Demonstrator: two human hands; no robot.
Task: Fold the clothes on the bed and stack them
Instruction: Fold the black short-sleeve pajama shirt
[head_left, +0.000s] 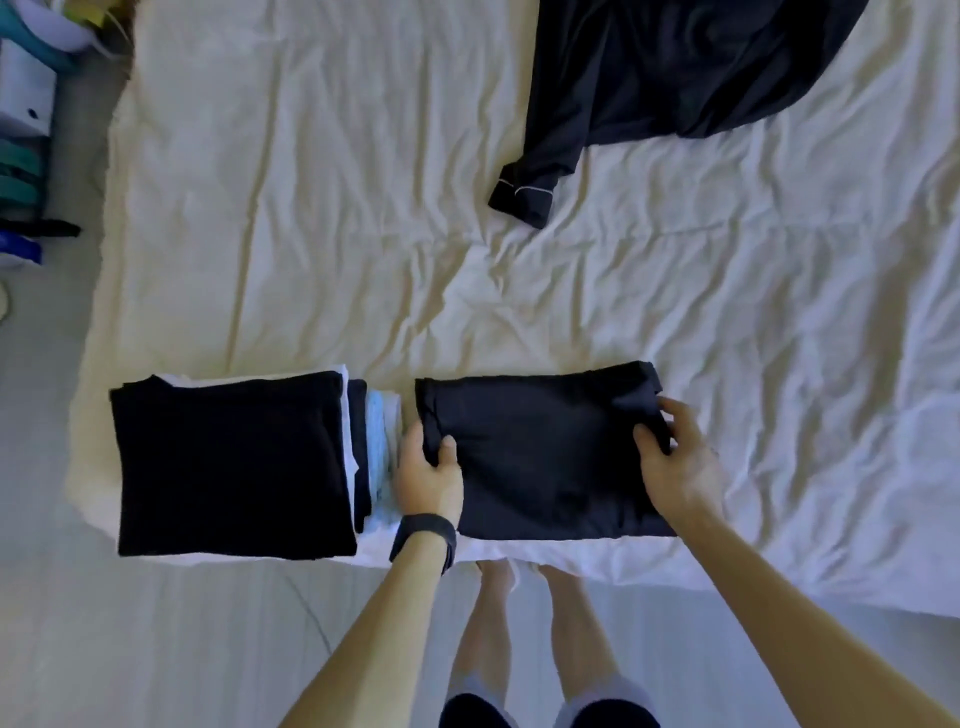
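**Folded piece held at both ends, stack just to its left**

At the near edge of the bed, on the crumpled white bed sheet, lies a dark navy folded cloth rectangle. Its long axis runs side to side, straight across the person's front.

The left hand, with a dark wristband just behind it, pinches the rectangle's left short edge: thumb on top, fingers tucked out of sight below. The right hand pinches the far right corner, where fabric bunches between thumb and fingers. Both hands are clamped on the same piece, one at each end.

The relation that matters: the stack of folded clothes, black on top with white and pale blue layers showing at its side, sits directly left of the rectangle, just beside the left hand. The move to the pile therefore looks like a short sideways carry along the rectangle's own long axis, with the left hand leading. The rectangle looks wider than the stack (another fold in half may come first, though I cannot say).

Well apart at the far right, a dark long-sleeved shirt with a pale-piped cuff lies unfolded.
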